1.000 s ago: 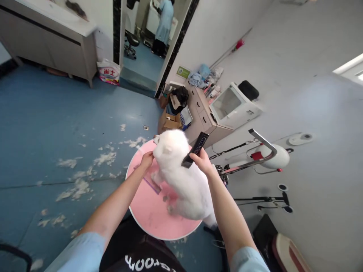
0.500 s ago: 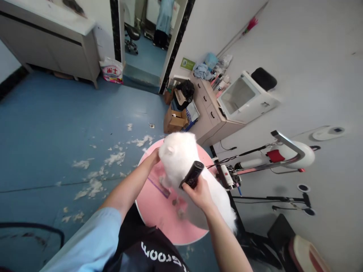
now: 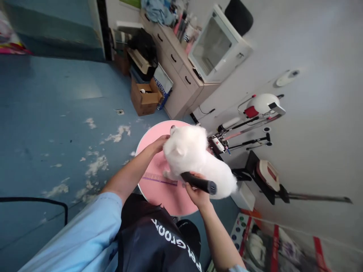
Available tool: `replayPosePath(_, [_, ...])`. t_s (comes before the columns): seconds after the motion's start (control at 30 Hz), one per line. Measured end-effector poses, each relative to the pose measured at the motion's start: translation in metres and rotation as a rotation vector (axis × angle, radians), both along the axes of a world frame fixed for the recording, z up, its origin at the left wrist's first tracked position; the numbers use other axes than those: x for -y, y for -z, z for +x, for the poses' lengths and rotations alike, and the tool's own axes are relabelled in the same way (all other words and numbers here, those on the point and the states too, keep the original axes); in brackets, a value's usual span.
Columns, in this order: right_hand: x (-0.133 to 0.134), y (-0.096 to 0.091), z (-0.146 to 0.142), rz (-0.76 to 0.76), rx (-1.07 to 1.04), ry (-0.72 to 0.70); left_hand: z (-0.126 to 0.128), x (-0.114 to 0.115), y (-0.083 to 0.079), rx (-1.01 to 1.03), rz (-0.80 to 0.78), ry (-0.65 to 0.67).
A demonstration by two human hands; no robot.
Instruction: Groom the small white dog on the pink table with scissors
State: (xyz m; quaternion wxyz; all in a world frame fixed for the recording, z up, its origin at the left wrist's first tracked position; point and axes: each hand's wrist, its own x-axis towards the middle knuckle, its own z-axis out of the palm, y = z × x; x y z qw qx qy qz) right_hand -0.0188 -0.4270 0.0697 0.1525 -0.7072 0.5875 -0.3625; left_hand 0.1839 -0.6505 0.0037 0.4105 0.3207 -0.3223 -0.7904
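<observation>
A small white fluffy dog point(image 3: 195, 156) stands on a round pink grooming table point(image 3: 150, 168). My left hand point(image 3: 159, 144) is cupped under the dog's chin and holds its head. My right hand point(image 3: 197, 193) is closed round a black electric clipper point(image 3: 198, 182), whose tip is pressed into the fur at the dog's side near its front leg. A purple comb point(image 3: 160, 178) lies on the pink tabletop beside the dog's front paws.
Clumps of white fur point(image 3: 98, 164) litter the blue floor to the left. A cardboard box point(image 3: 144, 99) and a drawer cabinet point(image 3: 177, 75) with a white dryer box point(image 3: 217, 45) stand behind. A grooming arm and stand dryer point(image 3: 262, 105) are on the right.
The view has swung down and left. My right hand has lowered the clipper from the dog's back to its side, now lying level. My left hand stays at the dog's head.
</observation>
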Motion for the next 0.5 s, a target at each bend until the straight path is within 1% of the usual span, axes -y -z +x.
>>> replayPosePath(0.1, [-0.01, 0.007, 0.02, 0.037, -0.086, 0.009, 0.0, 0.004, -0.006, -0.001, 0.001, 0.067])
replayPosePath(0.17, [-0.015, 0.007, 0.031, -0.002, -0.092, 0.083, 0.001, 0.005, -0.007, -0.014, -0.017, 0.085])
replayPosePath(0.23, [-0.016, 0.006, 0.039, -0.074, -0.062, 0.163, 0.001, 0.005, -0.007, -0.021, -0.022, 0.087])
replayPosePath(0.3, [-0.016, 0.007, 0.044, -0.089, -0.053, 0.182, 0.0, 0.005, -0.006, -0.025, -0.026, 0.084])
replayPosePath(0.43, [-0.021, 0.019, 0.047, 0.088, -0.103, 0.116, -0.001, 0.006, -0.003, -0.002, -0.043, 0.091])
replayPosePath(0.5, [-0.023, 0.022, 0.047, 0.088, -0.071, 0.148, 0.001, 0.006, 0.0, 0.018, -0.062, 0.101])
